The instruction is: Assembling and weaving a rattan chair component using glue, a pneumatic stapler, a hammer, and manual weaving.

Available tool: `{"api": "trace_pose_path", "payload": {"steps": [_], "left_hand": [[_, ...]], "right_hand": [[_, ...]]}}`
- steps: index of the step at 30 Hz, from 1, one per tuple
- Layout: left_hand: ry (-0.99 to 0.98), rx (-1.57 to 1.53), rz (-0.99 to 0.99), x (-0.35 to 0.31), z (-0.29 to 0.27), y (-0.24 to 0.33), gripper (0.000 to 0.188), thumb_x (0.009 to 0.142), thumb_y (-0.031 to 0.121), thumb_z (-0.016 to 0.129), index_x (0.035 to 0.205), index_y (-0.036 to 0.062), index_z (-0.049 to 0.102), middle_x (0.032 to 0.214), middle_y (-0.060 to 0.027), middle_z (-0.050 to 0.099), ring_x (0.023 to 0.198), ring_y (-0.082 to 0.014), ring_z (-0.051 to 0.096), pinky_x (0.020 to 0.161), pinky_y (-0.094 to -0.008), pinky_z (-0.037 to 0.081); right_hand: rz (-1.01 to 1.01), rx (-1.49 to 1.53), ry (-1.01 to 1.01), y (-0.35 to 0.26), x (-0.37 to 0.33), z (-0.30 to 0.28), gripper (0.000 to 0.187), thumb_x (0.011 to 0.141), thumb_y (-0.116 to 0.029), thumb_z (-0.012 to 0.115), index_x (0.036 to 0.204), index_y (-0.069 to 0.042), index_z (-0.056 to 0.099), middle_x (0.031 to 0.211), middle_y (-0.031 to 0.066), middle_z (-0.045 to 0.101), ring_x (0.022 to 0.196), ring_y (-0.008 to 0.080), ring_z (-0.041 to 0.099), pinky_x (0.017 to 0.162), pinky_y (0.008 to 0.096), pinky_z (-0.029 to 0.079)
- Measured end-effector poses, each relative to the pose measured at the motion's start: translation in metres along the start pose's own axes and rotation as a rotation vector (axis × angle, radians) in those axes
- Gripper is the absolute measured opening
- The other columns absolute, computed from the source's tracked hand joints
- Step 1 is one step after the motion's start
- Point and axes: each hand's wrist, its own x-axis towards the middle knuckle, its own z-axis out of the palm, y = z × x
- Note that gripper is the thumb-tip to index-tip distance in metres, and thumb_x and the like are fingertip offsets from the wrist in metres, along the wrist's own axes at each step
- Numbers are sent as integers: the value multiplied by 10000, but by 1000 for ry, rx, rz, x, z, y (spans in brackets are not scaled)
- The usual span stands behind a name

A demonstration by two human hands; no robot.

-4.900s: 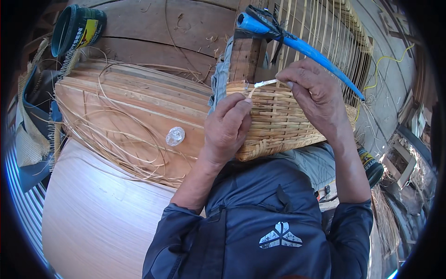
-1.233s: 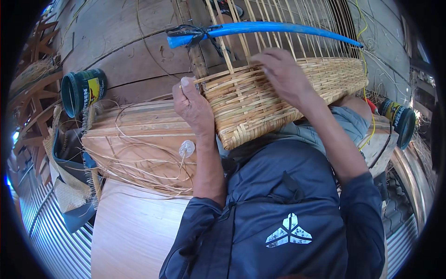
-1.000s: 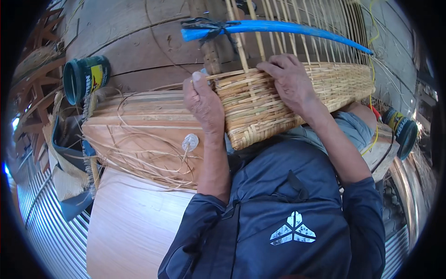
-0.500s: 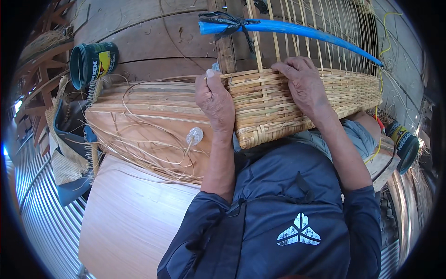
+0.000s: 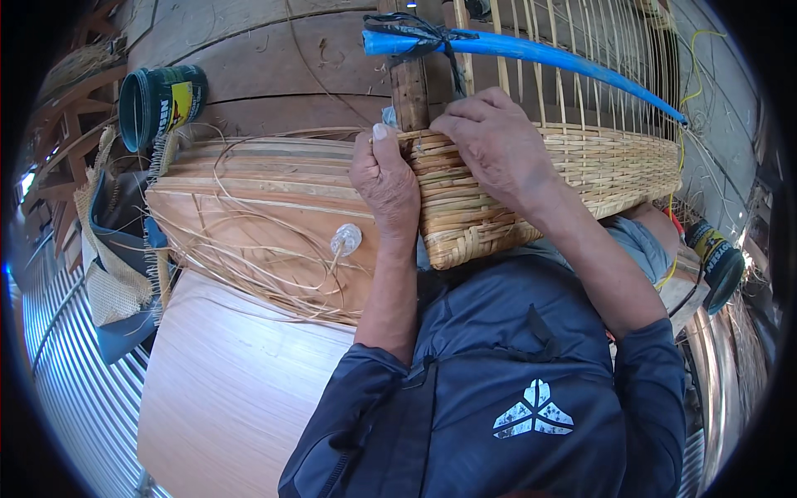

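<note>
A half-woven basket [image 5: 598, 170] of pale cane lies across my lap, its long upright stakes [image 5: 573, 75] reaching away from me. My right hand [image 5: 494, 145] is closed over the top woven edge near the basket's left end, fingers bent around the stakes there; its fingertips are partly hidden. Just left of the basket's corner, my left hand [image 5: 386, 178] is a fist with the thumb up. What it grips is hidden. Over the stakes runs a blue tube [image 5: 531, 54], tied with black plastic at its left end.
Loose cane strips [image 5: 274, 257] lie over a wooden block [image 5: 241, 220] at left, beside a clear plastic piece [image 5: 346, 239]. A dark green bucket [image 5: 162, 104] lies beyond it, another bucket [image 5: 718, 274] at far right. A pale board [image 5: 241, 373] is near me, burlap [image 5: 116, 286] at far left.
My right hand has slid left along the basket's woven edge, closer to my left hand. My left hand stays at the corner, still a fist.
</note>
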Motion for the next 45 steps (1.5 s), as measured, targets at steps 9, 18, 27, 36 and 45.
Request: {"api": "trace_pose_path", "payload": {"steps": [9,18,27,36,45], "left_hand": [[-68,-61,-22,0,1,-7,228,939,145,465,772,3,531,687,-7,481,654,-81,403,602,-235,360],[-105,1113,481,3,18,-56,79,759,106,586,784,49,634,762,-140,588,712,-306,561,602,-415,422],[-78,343,73,-35,76,-4,305,817,256,439,762,-10,576,744,-94,552,684,-198,515,649,-342,428],[-70,96,-109,-18,24,-12,201,876,162,495,739,24,543,675,-29,514,628,-105,453,577,-280,371],[-84,-260,-30,-7,-4,-20,257,956,194,485,757,39,529,707,48,466,678,-34,364,616,-207,331]], "right_hand": [[19,51,-68,9,1,-3,260,782,-95,589,1035,-90,646,1047,69,610,980,277,535,871,363,448],[991,463,1105,138,-328,-113,227,920,-80,497,1137,-21,533,825,20,557,720,77,515,651,219,449],[1806,69,1037,75,-529,11,437,852,-283,630,1078,74,516,839,86,566,774,175,560,726,312,469],[1665,45,829,35,-548,34,364,773,-164,684,1023,54,533,846,87,564,773,194,550,737,328,461],[1689,223,827,22,-569,16,208,802,-179,658,874,-10,561,702,33,534,638,158,511,597,324,434]]}}
